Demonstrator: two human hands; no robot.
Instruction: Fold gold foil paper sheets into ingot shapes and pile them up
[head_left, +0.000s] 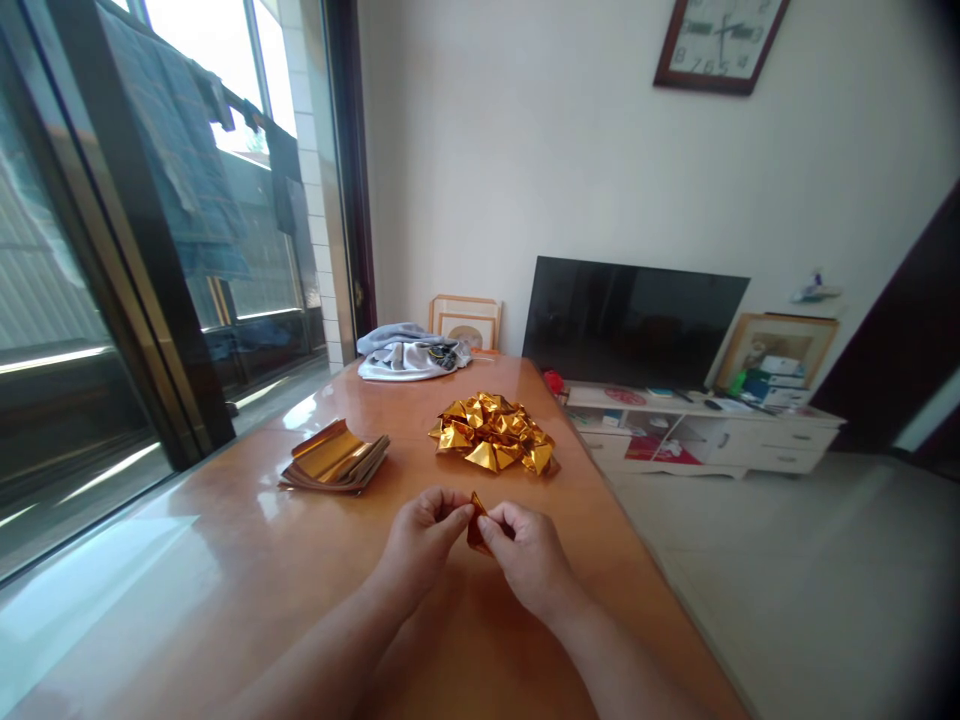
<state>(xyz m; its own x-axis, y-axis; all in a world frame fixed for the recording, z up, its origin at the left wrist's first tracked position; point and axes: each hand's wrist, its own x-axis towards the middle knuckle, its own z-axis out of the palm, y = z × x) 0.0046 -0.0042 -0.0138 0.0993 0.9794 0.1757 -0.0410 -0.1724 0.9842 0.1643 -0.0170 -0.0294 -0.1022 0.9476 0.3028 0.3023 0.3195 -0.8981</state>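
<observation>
Between my hands is a small piece of gold foil paper (475,530), partly folded, with a pointed tip at the top. My left hand (424,535) pinches its left side between thumb and fingers. Gripping the right side, my right hand (529,555) presses its thumb against the paper. Just beyond them lies a heap of folded gold foil pieces (491,430) with shiny, angular faces. To the left rests a stack of gold foil sheets (335,460), its top sheets curling upward. The fingertips behind the held paper are partly hidden.
The glossy wooden table (247,600) has its right edge near my right forearm. Grey and white cloth (412,355) lies at the far end. A television (634,322) stands on a low white cabinet (780,445) to the right. A sliding glass door (142,250) is at left.
</observation>
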